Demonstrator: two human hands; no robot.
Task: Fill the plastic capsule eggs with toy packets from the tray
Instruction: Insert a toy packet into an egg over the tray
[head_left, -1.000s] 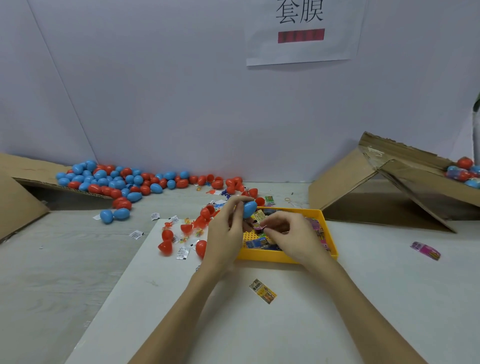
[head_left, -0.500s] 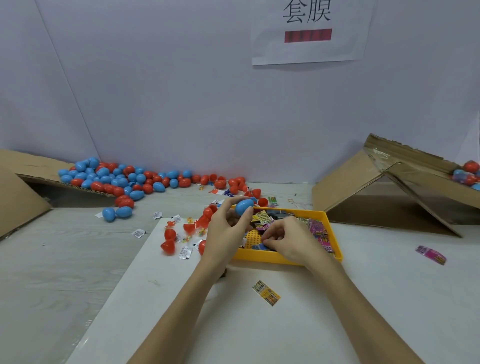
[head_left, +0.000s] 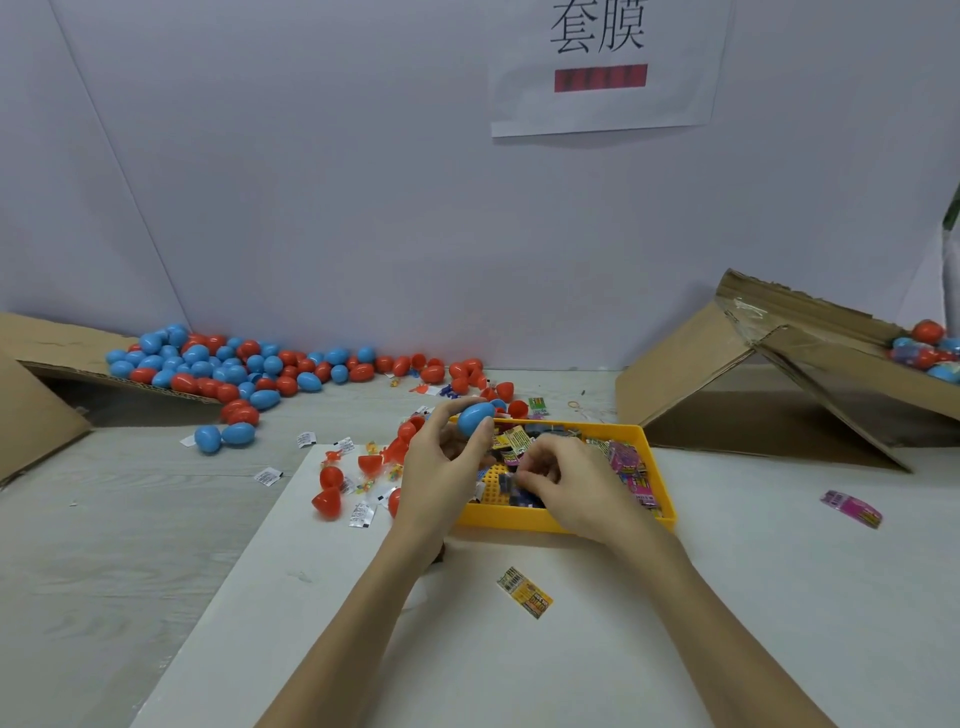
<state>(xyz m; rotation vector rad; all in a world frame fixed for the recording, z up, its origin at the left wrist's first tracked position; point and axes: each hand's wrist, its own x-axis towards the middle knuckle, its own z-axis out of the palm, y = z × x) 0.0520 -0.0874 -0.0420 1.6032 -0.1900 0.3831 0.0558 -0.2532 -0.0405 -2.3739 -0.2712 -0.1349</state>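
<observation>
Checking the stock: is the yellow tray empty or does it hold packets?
It holds packets: the yellow tray shows many colourful toy packets, and the right hand reaches in.

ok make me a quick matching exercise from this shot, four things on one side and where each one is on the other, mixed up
Things:
1. blue egg half
2. yellow packet
3. pink packet
4. right hand

Places:
A. lying alone on the white board, near side of the yellow tray
B. over the tray, fingers down among the packets
C. held up in the left hand
D. lying alone on the table, right of the tray

Pairs: 1-C, 2-A, 3-D, 4-B
</observation>
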